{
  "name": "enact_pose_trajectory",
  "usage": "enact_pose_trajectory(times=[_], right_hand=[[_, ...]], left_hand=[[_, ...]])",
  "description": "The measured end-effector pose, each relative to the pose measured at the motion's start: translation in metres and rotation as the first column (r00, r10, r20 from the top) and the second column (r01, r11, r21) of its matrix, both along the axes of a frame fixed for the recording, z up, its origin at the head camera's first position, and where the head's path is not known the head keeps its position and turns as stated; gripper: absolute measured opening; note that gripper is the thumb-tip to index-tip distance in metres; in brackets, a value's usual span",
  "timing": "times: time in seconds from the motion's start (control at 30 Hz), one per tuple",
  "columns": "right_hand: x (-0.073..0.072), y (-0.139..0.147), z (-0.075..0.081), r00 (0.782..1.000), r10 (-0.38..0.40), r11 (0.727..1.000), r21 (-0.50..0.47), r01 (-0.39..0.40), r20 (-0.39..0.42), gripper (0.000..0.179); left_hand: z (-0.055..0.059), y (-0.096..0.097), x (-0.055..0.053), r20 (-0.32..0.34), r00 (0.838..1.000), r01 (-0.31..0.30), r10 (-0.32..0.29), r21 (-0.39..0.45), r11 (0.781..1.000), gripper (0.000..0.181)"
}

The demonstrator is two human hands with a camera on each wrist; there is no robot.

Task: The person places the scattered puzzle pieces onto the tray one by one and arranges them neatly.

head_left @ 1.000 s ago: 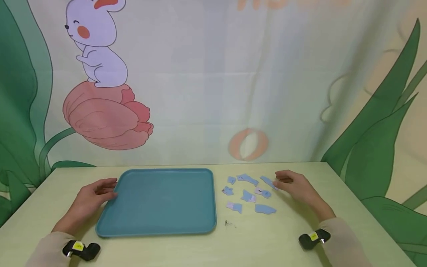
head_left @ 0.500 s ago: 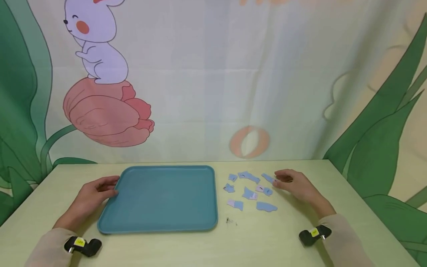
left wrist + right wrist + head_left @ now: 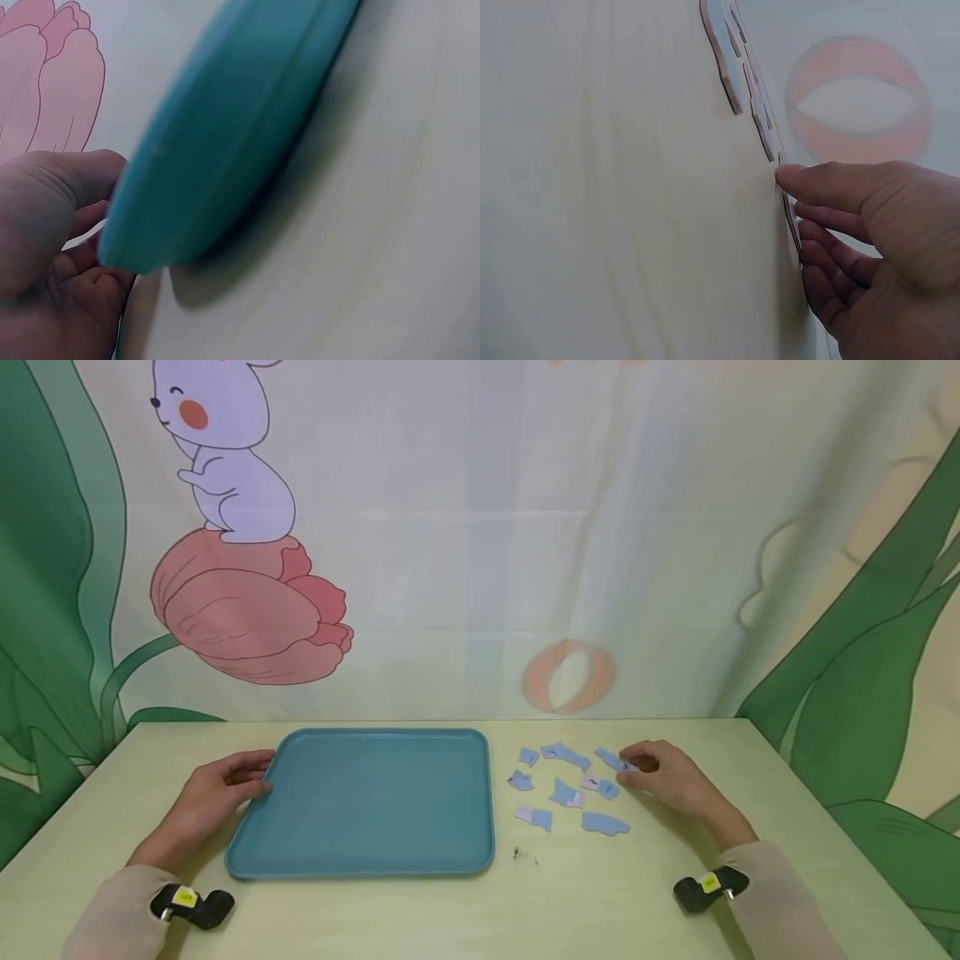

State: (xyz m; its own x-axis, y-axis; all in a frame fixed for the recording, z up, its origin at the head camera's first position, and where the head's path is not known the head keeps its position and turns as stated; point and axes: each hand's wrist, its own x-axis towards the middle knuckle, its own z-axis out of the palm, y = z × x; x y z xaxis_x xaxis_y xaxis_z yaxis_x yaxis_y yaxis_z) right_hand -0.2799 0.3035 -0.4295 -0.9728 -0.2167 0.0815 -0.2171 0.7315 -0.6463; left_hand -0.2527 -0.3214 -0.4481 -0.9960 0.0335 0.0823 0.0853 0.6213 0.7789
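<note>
Right wrist view shows puzzle pieces (image 3: 567, 794) edge-on; head view, face-up

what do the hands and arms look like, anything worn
The left hand and right hand are ungloved. Left sleeve and right sleeve are plain beige, each with a small black camera and yellow label, its writing too small to read.

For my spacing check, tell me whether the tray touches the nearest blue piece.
Apart: the head view shows a strip of bare table between the tray and that blue piece.
</note>
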Motion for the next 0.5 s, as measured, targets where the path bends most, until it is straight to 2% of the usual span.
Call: enact_pose_trajectory(times=[0.27, 0.5], right_hand=[[-0.0017, -0.0031, -0.002, 0.999, -0.038, 0.999, 0.029, 0.039, -0.016, 0.032], [0.0001, -0.0051, -0.0019, 0.998, -0.065, 0.997, 0.028, 0.066, -0.022, 0.029]], left_hand=[[0.0002, -0.0002, 0.0015, 0.006, 1.0, -0.01, 0.01, 0.005, 1.0, 0.053], [0.0006, 0.0001, 0.0013, 0.012, 1.0, -0.011, 0.011, 0.015, 1.0, 0.053]])
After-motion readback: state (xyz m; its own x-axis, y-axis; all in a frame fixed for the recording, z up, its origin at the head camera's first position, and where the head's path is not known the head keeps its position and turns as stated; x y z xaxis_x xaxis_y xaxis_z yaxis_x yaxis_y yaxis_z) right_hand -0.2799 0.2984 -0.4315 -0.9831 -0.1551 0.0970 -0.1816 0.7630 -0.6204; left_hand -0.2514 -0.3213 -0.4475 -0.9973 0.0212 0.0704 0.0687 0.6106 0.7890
